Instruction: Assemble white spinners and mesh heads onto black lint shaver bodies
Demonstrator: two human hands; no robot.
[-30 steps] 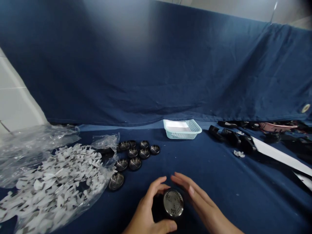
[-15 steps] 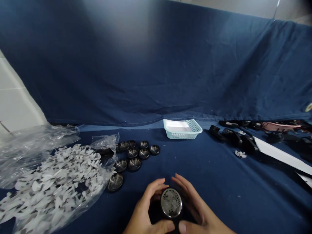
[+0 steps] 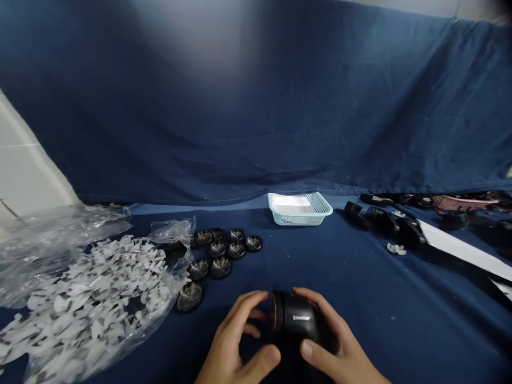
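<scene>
My right hand [image 3: 334,341] is wrapped round a black fabric shaver [image 3: 298,316], its thumb on the near side and fingers on the far side. The shaver lies turned sideways, with white lettering on its body facing me and its round head pointing left. Its lower part is dark and hard to make out. Beside the head, my left hand [image 3: 244,336] is open, fingers and thumb apart, with a gap to the shaver. Left of my hands, several round black caps with perforated metal faces [image 3: 221,268] lie on the blue cloth.
At far left, a heap of small whitish plastic pieces [image 3: 92,304] spreads over a clear plastic bag [image 3: 152,322]. A light-blue basket [image 3: 302,220] stands at the back. Black curved shells [image 3: 382,221], a white strip [image 3: 464,256] and a pink basket [image 3: 464,203] lie right.
The fabric shaver has turned, so its perforated metal face, which pointed up at me, now points left and the lettered side shows. My left hand has opened away from it.
</scene>
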